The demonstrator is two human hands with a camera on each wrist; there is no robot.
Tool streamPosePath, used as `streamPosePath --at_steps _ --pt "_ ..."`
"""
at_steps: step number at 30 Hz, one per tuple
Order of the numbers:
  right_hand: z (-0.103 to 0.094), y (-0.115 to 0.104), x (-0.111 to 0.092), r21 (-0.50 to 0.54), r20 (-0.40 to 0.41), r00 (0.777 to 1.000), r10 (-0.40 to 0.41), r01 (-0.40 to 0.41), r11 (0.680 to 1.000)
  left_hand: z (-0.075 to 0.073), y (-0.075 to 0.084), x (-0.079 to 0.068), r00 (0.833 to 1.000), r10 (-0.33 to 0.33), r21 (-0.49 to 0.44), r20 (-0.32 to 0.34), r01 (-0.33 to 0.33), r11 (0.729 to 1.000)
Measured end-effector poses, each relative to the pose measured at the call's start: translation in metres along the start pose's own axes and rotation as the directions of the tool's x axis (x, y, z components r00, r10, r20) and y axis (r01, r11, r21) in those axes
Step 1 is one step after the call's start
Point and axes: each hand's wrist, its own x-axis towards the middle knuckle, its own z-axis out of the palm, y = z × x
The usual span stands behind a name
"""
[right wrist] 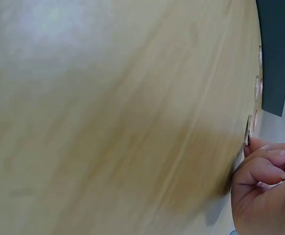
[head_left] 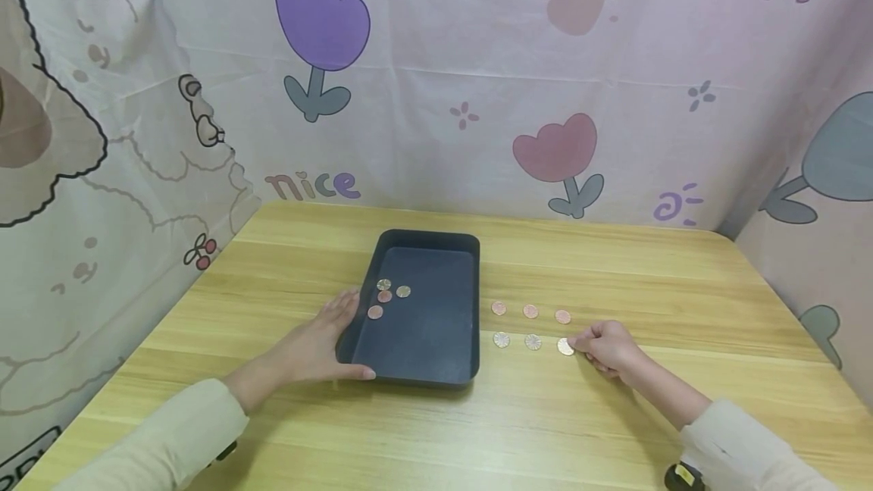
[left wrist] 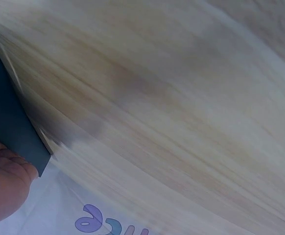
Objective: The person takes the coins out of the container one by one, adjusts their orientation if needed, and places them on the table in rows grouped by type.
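A dark rectangular tray (head_left: 423,324) sits on the wooden table. My left hand (head_left: 310,343) rests spread against its left side, thumb along the near rim; the left wrist view shows this hand (left wrist: 5,181) beside the tray wall (left wrist: 15,117). Right of the tray, coins lie in two short rows: copper-coloured ones such as this coin (head_left: 530,311) behind, and pale ones such as this coin (head_left: 533,342) in front. My right hand (head_left: 610,347) pinches the pale coin (head_left: 565,347) at the front row's right end. In the right wrist view that coin (right wrist: 247,129) stands tilted at the fingertips.
Inside the tray, toward its left side, lie several coins, among them a copper-coloured coin (head_left: 375,312) and a pale coin (head_left: 404,292). A printed cloth (head_left: 423,97) hangs behind the table (head_left: 614,271) and along both sides.
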Motion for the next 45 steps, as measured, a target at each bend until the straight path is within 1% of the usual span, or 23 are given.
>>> streamPosePath --at_steps 9,15,16,18,21,23,27,30,33,37,40,45 --pt "0.003 -0.003 -0.001 -0.019 -0.052 0.999 0.005 -0.006 1.000 -0.001 0.000 -0.001 1.000 0.000 -0.003 0.001 0.000 1.000" --pt "0.006 -0.012 -0.002 -0.023 -0.080 0.993 -0.089 0.087 0.996 -0.003 0.002 0.000 1.000 -0.004 -0.006 0.004 0.004 1.000" --pt "0.007 -0.015 -0.002 -0.007 -0.080 0.991 -0.103 0.103 0.995 -0.003 0.002 0.000 1.000 -0.004 -0.009 0.004 0.004 1.000" --pt "0.009 -0.021 -0.002 0.063 -0.072 0.990 -0.120 0.125 0.990 -0.002 0.002 0.000 1.000 -0.004 -0.011 0.005 0.004 1.000" --pt "0.014 -0.033 -0.002 0.177 -0.053 0.989 -0.140 0.148 0.973 -0.001 0.002 0.000 1.000 -0.008 -0.012 0.010 0.008 1.000" --pt "0.019 -0.041 -0.003 0.228 -0.041 0.987 -0.155 0.161 0.960 -0.001 0.002 0.000 1.000 -0.009 -0.011 0.010 0.009 1.000" --pt "0.030 -0.056 -0.003 0.237 -0.051 0.980 -0.191 0.198 0.951 -0.001 0.003 0.001 1.000 -0.004 -0.015 0.006 0.005 1.000" --pt "0.041 -0.068 -0.002 0.259 -0.066 0.972 -0.225 0.234 0.937 -0.001 0.004 0.001 1.000 -0.002 -0.017 0.004 0.002 1.000" --pt "0.054 -0.080 0.001 0.301 -0.073 0.967 -0.243 0.254 0.919 -0.001 0.004 0.001 1.000 -0.002 -0.015 0.007 0.002 1.000" --pt "0.073 -0.095 0.007 0.333 -0.066 0.964 -0.259 0.266 0.905 -0.001 0.004 0.001 1.000 0.000 -0.018 0.007 0.001 1.000" --pt "0.087 -0.106 0.009 0.343 -0.073 0.961 -0.267 0.276 0.898 -0.001 0.003 0.001 1.000 -0.002 -0.020 0.005 0.002 1.000" --pt "0.110 -0.120 0.013 0.338 -0.093 0.946 -0.311 0.324 0.884 0.000 0.000 -0.001 1.000 0.007 -0.023 -0.004 -0.007 1.000"
